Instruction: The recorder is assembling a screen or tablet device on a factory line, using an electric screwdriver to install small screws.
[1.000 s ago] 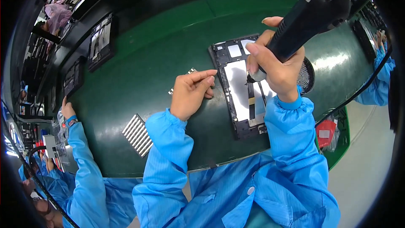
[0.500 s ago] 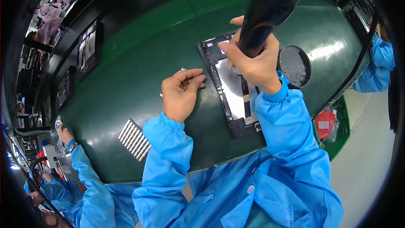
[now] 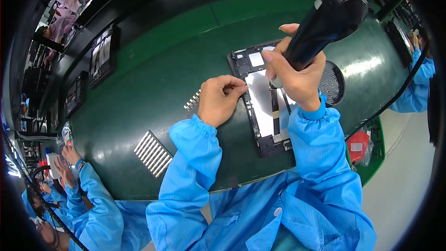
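My right hand (image 3: 302, 72) is wrapped round a black electric screwdriver (image 3: 325, 25), tilted with its tip end low over a flat black device frame (image 3: 265, 150) like a tablet housing. A shiny silver panel fills much of the frame, and dark strips run down its middle. At the frame's left edge, my left hand (image 3: 220, 100) pinches thumb and fingertips together; whatever lies between them is too small to make out. Beside that hand a row of small pale metal pieces (image 3: 191, 103) is partly covered by it.
A black holder with pale bars (image 3: 153, 154) lies nearer me on the left. A round perforated dish (image 3: 331, 82) stands right of the frame. More device frames (image 3: 102, 55) line the left side. A green bin (image 3: 377, 151) sits below the right edge. Co-workers' hands (image 3: 70, 155) show at far left.
My left hand has moved right to the frame's edge, uncovering the row of small pieces. My right hand has shifted right and nearer me with the screwdriver.
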The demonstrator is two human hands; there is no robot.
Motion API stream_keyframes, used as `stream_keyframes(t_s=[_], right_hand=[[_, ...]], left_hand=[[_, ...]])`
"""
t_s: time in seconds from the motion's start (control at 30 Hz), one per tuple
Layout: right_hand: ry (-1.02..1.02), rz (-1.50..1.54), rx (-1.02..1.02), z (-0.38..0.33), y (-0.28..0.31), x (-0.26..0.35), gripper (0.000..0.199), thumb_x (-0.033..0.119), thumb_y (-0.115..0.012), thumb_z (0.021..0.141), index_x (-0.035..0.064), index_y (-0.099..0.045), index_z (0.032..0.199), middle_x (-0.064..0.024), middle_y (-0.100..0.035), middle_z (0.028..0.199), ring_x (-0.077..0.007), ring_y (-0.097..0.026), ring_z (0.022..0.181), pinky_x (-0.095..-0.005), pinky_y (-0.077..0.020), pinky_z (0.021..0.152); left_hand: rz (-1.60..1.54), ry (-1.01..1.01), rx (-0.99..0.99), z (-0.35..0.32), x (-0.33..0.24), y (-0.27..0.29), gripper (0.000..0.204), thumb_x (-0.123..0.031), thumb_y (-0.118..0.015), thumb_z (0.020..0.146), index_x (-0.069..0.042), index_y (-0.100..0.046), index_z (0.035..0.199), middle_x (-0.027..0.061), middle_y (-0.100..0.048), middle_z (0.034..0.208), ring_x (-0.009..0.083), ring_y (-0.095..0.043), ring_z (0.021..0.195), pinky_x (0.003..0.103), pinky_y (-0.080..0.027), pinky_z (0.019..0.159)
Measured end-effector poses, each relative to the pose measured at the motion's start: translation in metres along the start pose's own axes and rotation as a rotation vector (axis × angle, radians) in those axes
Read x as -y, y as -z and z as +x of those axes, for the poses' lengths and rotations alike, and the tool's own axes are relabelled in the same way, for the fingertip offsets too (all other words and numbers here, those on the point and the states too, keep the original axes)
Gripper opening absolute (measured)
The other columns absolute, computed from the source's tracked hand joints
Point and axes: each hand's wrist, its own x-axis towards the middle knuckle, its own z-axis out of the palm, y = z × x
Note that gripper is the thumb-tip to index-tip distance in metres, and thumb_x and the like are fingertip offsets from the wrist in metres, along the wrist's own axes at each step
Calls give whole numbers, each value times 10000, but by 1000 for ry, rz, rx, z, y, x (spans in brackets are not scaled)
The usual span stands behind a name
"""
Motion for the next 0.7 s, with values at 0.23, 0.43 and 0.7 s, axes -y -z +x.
stream_keyframes(t_s=[0.23,0.43,0.7], right_hand=[[13,-14,120,3,-18,9,447,-86,-660,770,-56,-452,1165,-47,-581,633,-113,-573,519,-239,-447,488],[-24,2,151,3,-36,-5,447,-82,-668,765,-64,-457,1158,-40,-585,639,-103,-574,524,-236,-445,498],[-29,-19,163,2,-47,-19,426,-74,-671,772,-62,-467,1145,-43,-586,634,-101,-571,521,-239,-453,510]], left_hand=[[52,-154,9,7,9,4,114,-29,-723,731,16,-696,832,105,-671,710,128,-593,619,269,-486,604],[135,56,34,13,-6,12,107,-27,-740,711,45,-682,765,105,-668,681,142,-642,603,263,-509,551],[-88,272,139,18,-1,15,64,-3,-703,742,42,-669,772,100,-669,687,140,-665,589,243,-501,462]])
